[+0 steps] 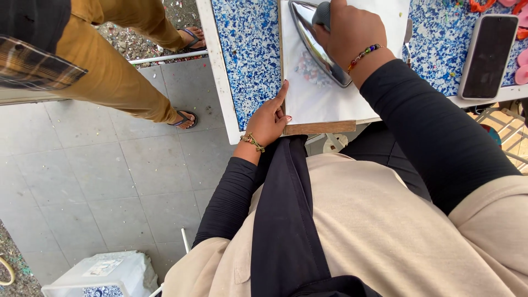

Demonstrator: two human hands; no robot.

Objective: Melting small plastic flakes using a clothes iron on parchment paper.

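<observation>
My right hand grips the grey handle of a shiny metal iron, whose flat sole rests on a white sheet of paper. Small coloured bits show faintly through the paper beside the iron. The paper lies on a wooden board set on a table with a blue-and-white speckled top. My left hand presses its fingers on the paper's left edge near the board's front corner, holding it flat. Both wrists wear beaded bracelets.
A phone lies face up at the table's right end, with pink and orange pieces beside it. Another person in tan trousers and sandals stands on the grey tiled floor to the left. A white bin sits at lower left.
</observation>
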